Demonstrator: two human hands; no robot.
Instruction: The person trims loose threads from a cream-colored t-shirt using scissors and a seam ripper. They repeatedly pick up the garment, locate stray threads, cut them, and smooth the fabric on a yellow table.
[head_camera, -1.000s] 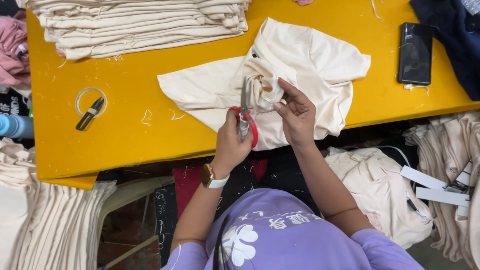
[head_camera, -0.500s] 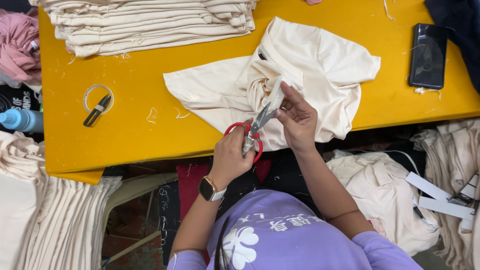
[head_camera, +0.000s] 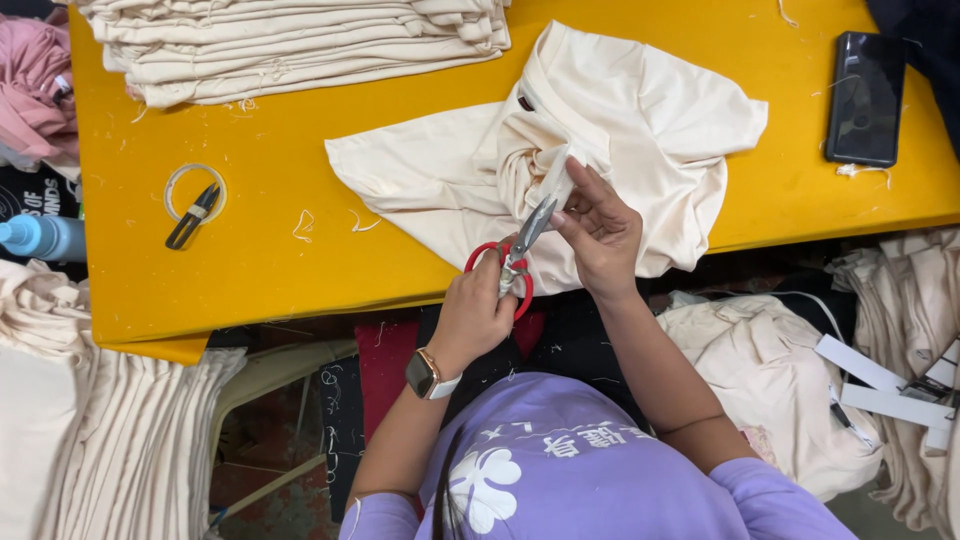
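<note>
Scissors (head_camera: 520, 250) blades half-hidden, left hand (head_camera: 478, 310) gripping

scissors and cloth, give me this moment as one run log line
left hand: holds red-handled scissors | right hand: pinches cream garment at blades | yellow table

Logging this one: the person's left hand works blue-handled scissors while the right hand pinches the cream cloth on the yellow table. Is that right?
Not quite. The scissors have red handles, not blue, as the head view shows. The rest holds: the left hand works them while the right hand pinches the cream cloth on the yellow table.
</note>
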